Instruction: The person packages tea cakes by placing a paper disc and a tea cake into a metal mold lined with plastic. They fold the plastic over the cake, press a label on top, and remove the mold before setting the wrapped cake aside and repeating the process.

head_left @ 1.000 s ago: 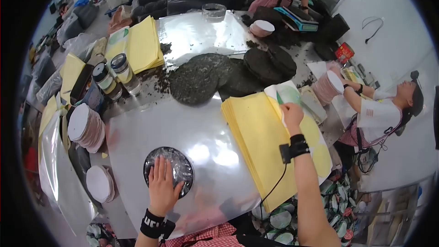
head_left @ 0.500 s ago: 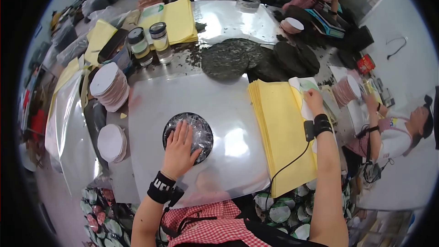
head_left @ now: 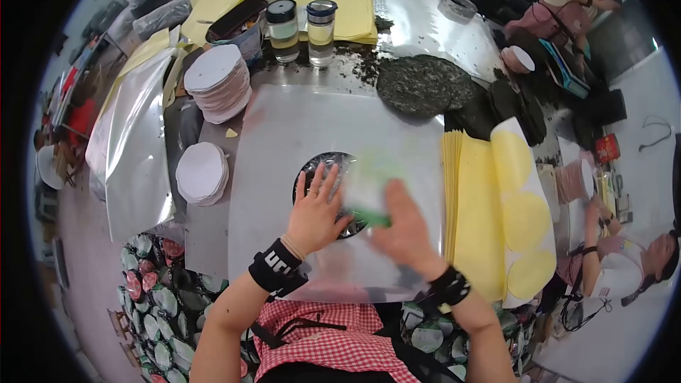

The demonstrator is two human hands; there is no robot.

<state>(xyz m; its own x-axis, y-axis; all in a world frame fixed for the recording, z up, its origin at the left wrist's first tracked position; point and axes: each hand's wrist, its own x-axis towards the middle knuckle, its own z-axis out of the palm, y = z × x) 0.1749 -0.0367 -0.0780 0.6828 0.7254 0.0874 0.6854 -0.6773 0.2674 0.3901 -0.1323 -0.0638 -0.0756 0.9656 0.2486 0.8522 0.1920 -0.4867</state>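
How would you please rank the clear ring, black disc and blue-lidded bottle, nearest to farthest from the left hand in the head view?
1. Black disc: under the left hand.
2. Blue-lidded bottle: ahead.
3. Clear ring: farther ahead, right.

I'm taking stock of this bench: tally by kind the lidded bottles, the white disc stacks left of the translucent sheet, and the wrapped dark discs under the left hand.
Lidded bottles: 2
White disc stacks: 2
Wrapped dark disc: 1
Total: 5

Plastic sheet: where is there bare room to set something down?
The plastic sheet looks bare at left, between white discs and black disc, and at its far end, toward the jars. Its middle is crowded: left hand, right hand, blurred green item.
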